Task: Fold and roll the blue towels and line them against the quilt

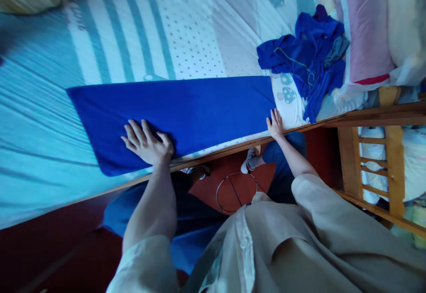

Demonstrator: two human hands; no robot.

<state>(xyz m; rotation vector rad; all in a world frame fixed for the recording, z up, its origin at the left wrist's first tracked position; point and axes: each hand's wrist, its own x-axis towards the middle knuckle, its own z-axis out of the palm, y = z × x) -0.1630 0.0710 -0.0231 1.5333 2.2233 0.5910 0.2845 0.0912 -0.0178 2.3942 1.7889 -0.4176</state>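
Note:
A long blue cloth (199,107), smooth and folded flat, lies along the near edge of the bed. My left hand (148,142) rests palm down on its left part, fingers spread. At the cloth's right end, my right hand (275,123) lies flat by the corner near the bed's edge, its fingers apart and nothing held. Beyond that hand is a crumpled blue garment (309,53) with a thin green line on it. The fold layers of the flat cloth cannot be made out.
Under everything spreads a patterned bed sheet (196,40) with stripes and dots. Pink pillows (369,31) stand at the right end. A wooden bed rail (372,115) runs along the near side. Below, a metal ring frame (218,191) is on the reddish floor between my legs.

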